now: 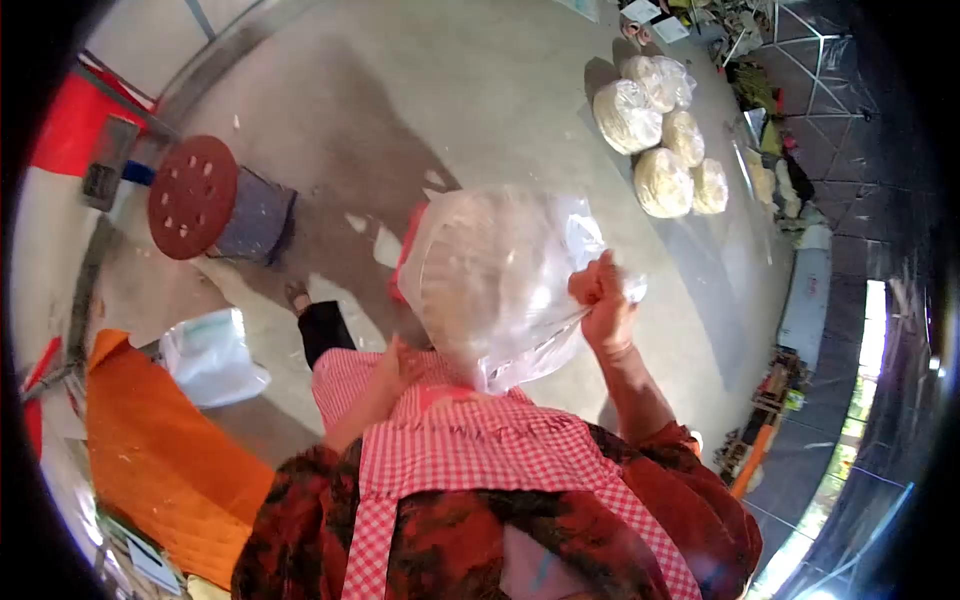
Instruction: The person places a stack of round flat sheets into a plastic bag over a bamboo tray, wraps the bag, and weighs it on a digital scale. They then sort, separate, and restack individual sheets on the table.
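Observation:
A large clear plastic bag (490,275) bulges in front of my apron, with something pale inside that I cannot make out clearly. My right hand (605,305) is closed around gathered plastic at the bag's right side, and a bit of film sticks out beyond the fist. Low by the bag's left edge, my left hand (398,368) lies against the checked apron (480,440). Its fingers are blurred and partly hidden, so their grip does not show. Part of a red object (408,250) shows behind the bag's left side.
Several filled plastic bags (664,183) stand on the concrete floor at upper right. At left is a round brown stool-like top with holes (193,197). A folded plastic sheet or bag (214,357) lies near an orange cloth (165,430). Clutter (770,130) lines the right wall.

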Demonstrator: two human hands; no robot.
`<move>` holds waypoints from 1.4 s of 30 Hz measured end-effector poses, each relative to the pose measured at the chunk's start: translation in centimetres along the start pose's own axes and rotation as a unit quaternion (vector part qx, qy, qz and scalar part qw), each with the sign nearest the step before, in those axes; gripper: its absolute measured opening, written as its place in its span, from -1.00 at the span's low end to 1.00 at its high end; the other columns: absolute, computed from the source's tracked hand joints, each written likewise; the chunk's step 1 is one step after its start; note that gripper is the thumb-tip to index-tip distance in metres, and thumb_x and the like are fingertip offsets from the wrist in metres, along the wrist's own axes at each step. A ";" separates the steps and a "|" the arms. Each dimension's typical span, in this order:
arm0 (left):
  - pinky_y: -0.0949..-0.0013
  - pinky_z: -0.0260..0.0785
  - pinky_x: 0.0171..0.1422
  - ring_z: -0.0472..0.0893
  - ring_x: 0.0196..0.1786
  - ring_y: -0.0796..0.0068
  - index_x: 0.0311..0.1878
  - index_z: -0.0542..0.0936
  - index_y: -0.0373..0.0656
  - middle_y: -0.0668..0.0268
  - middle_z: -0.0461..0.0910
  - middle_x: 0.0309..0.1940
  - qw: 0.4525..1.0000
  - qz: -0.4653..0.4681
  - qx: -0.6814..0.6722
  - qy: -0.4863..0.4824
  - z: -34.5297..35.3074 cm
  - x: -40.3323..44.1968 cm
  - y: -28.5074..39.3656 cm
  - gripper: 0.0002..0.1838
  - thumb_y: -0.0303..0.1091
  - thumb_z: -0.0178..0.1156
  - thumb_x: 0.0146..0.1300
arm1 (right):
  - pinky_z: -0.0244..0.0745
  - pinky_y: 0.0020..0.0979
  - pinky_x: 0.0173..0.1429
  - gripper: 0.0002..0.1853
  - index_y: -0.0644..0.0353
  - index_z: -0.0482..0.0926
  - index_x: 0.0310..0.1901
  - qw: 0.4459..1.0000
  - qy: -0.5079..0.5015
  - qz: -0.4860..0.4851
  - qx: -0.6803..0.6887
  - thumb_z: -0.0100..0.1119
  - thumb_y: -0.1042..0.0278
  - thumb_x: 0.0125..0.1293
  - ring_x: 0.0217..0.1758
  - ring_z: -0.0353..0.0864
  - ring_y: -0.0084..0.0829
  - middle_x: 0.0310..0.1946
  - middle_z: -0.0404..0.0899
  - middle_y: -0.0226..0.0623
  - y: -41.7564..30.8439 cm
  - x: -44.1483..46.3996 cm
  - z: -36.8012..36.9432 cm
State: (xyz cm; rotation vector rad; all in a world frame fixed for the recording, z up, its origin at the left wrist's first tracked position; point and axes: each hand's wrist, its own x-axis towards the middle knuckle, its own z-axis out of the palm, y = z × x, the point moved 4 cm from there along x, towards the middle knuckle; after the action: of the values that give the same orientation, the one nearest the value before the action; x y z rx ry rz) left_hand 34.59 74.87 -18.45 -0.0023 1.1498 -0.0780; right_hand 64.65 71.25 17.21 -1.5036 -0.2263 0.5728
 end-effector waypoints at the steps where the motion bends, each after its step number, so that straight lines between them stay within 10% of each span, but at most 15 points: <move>1: 0.08 0.37 0.20 0.48 0.09 0.18 0.25 0.33 -0.17 0.22 0.48 0.05 0.995 -0.011 -0.011 -0.095 0.9 1.2 0.6 -0.36 0.15 0.04 0.32 | -0.12 -0.41 -0.49 -0.50 0.03 0.07 -0.68 0.999 -0.027 -0.024 -0.012 -0.09 0.20 0.46 -0.62 -0.03 -0.60 -0.72 -0.04 -0.56 -1.8 -0.3 2.1; 5: 0.26 0.39 0.17 0.48 0.12 0.35 0.25 0.38 -0.15 0.28 0.49 0.10 0.920 0.278 0.090 -0.260 12.3 -6.7 11.1 -0.44 0.08 -0.08 0.41 | -0.13 -0.36 -0.44 -0.44 0.02 -0.02 -0.67 0.991 -0.113 -0.061 -0.047 -0.34 -0.01 0.52 -0.62 -0.17 -0.52 -0.73 -0.15 -0.52 -6.6 -0.5 10.5; 9: 0.35 0.40 0.15 0.48 0.09 0.44 0.24 0.39 -0.13 0.30 0.49 0.09 0.940 0.182 -0.049 -0.284 8.3 -10.7 17.8 -0.55 -0.06 -0.08 0.44 | -0.11 -0.36 -0.44 -0.43 0.02 -0.02 -0.69 0.987 -0.137 -0.052 -0.058 -0.39 0.01 0.53 -0.63 -0.20 -0.52 -0.74 -0.20 -0.52 -7.7 -0.8 20.1; 25: 0.25 0.34 0.24 0.40 0.21 0.35 0.32 0.31 -0.08 0.27 0.38 0.23 0.876 0.374 -0.194 -0.237 -9.3 -18.6 45.9 -0.48 0.01 -0.12 0.43 | -0.07 -0.40 -0.50 -0.45 0.17 0.10 -0.69 0.892 -0.436 -0.117 -0.013 -0.15 0.12 0.49 -0.65 -0.03 -0.54 -0.75 0.04 -0.47 -7.3 1.8 55.4; 36: 0.19 0.30 0.30 0.34 0.30 0.29 0.37 0.25 -0.04 0.25 0.30 0.32 0.836 0.399 -0.244 -0.287 -21.8 -12.9 54.2 -0.44 0.06 -0.15 0.42 | 0.10 -0.46 -0.51 -0.54 0.17 0.27 -0.58 0.853 -0.504 -0.032 -0.130 0.04 0.09 0.42 -0.60 0.14 -0.59 -0.69 0.17 -0.50 6.2 5.6 74.0; 39: 0.17 0.29 0.32 0.33 0.32 0.28 0.38 0.24 -0.03 0.24 0.28 0.35 0.839 0.424 -0.266 -0.214 -23.8 -12.6 53.3 -0.42 0.07 -0.16 0.42 | 0.21 -0.50 -0.35 -0.62 0.19 0.34 -0.54 0.877 -0.455 -0.042 -0.149 0.16 0.15 0.34 -0.48 0.24 -0.56 -0.59 0.27 -0.48 7.8 6.1 76.1; 42: 0.15 0.30 0.24 0.36 0.28 0.25 0.29 0.34 -0.06 0.20 0.33 0.27 0.839 0.474 -0.184 0.194 -25.0 -19.6 52.7 -0.49 0.01 -0.05 0.38 | 0.33 -0.51 -0.10 -0.72 0.23 0.48 -0.27 0.760 -0.584 -0.234 -0.164 0.37 0.28 0.16 -0.24 0.38 -0.54 -0.37 0.41 -0.43 3.7 7.6 75.7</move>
State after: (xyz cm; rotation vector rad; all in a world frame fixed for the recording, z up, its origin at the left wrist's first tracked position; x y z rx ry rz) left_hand 7.02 129.59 -13.02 0.2525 1.4419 1.0747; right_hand 33.69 140.86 17.84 -1.1312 -1.7036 1.0301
